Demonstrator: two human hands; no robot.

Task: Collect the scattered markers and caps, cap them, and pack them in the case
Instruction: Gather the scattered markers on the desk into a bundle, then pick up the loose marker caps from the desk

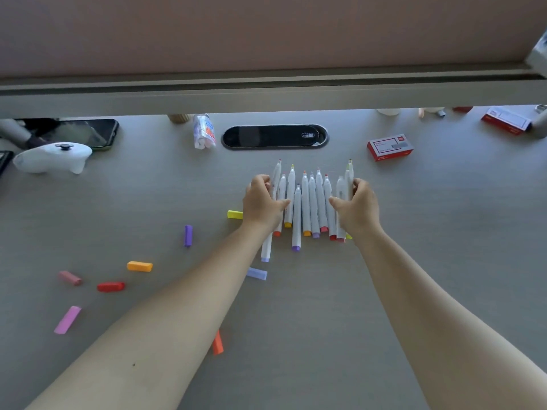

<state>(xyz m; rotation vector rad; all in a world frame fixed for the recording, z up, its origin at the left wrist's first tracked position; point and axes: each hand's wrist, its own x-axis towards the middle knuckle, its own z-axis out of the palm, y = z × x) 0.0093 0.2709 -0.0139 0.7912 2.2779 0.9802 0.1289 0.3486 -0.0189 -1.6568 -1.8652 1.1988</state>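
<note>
Uncapped white plastic markers [307, 202] lie bunched mid-tabletop [414, 261], light, stiff and prone to roll. Left hand [262, 202] and right hand [356, 204], fingers curled, seemingly press the bunch's flanks; gripping mid-barrel looks safest.

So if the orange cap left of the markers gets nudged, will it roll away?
Probably not: the orange cap looks flat-sided and lies flat on the table, so it would likely slide. It seems small, stiff and light.
</note>
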